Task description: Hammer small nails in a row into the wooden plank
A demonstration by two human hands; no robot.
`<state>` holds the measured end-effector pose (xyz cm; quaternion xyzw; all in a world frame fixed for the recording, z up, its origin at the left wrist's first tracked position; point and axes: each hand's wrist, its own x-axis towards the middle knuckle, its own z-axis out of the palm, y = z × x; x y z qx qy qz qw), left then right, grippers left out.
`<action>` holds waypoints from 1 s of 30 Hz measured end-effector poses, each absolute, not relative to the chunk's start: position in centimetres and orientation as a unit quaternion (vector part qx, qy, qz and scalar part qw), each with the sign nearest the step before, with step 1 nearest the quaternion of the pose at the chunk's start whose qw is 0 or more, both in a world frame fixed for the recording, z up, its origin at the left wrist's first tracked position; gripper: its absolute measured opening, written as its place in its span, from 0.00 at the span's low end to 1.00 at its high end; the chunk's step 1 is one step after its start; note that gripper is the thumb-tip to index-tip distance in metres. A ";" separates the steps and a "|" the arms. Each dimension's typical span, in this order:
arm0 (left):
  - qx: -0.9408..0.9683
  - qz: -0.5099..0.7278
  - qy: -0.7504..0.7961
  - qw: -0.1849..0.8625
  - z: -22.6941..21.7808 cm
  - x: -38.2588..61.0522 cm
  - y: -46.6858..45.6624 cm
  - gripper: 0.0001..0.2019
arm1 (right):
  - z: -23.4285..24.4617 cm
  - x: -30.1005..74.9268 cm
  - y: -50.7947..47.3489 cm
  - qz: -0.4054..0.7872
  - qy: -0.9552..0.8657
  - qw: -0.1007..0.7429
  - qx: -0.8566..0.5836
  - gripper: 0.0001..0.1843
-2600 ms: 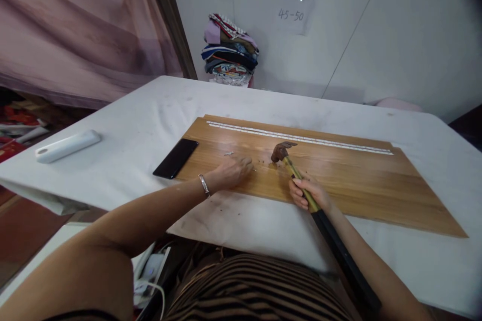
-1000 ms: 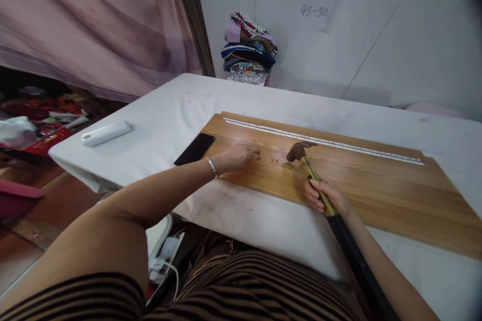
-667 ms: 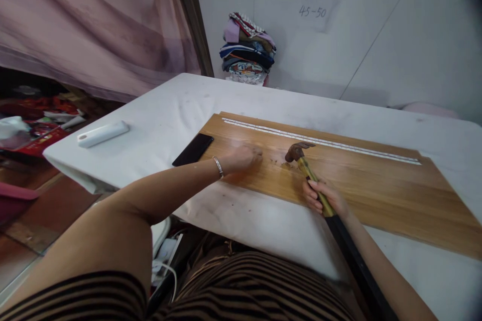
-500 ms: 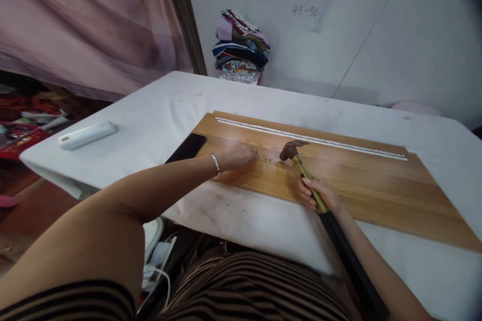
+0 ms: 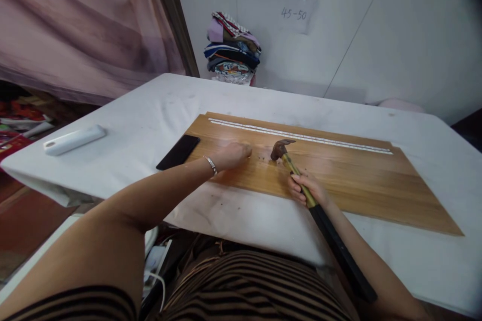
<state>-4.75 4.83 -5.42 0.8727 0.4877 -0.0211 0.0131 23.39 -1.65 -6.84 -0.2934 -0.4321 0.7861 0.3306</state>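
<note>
I see a white-covered table [image 5: 143, 115] bearing a wood-grain board [image 5: 357, 180], black smartphone [image 5: 178, 152] at its left edge, white oblong object [image 5: 74, 140] farther left.

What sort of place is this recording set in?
Likely a room in a home, judging by the draped pink fabric curtain, the stack of multicoloured folded cloth, and the rectangular white-covered table bearing a brown wooden board.

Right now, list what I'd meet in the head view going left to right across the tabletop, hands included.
White oblong object → black phone → silver bracelet → left hand → hammer head → right hand.
</note>
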 end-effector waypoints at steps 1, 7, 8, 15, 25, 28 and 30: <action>0.869 -0.016 0.494 0.017 -5.5 -4.7 4.9 0.09 | -6.9 23.4 -1.6 0.787 -0.431 0.329 -0.294 0.22; 0.856 0.007 0.516 0.031 -5.9 -4.4 4.5 0.11 | -6.7 23.3 -1.7 0.792 -0.424 0.323 -0.297 0.23; 0.853 0.011 0.521 0.034 -5.9 -4.3 4.4 0.11 | -6.7 23.3 -1.7 0.791 -0.425 0.324 -0.297 0.22; 0.820 0.128 0.556 0.050 -6.3 -3.2 2.9 0.10 | -6.6 23.3 -1.9 0.791 -0.426 0.337 -0.282 0.18; 0.784 0.267 0.555 0.073 -8.8 -0.7 1.2 0.08 | -7.1 23.1 -1.8 0.803 -0.404 0.333 -0.285 0.15; 0.806 0.246 0.534 0.066 -8.8 -0.7 1.0 0.09 | -6.8 23.1 -1.8 0.804 -0.405 0.334 -0.278 0.17; 0.820 0.233 0.518 0.066 -8.8 -0.7 1.0 0.09 | -6.7 23.2 -1.9 0.804 -0.409 0.332 -0.276 0.18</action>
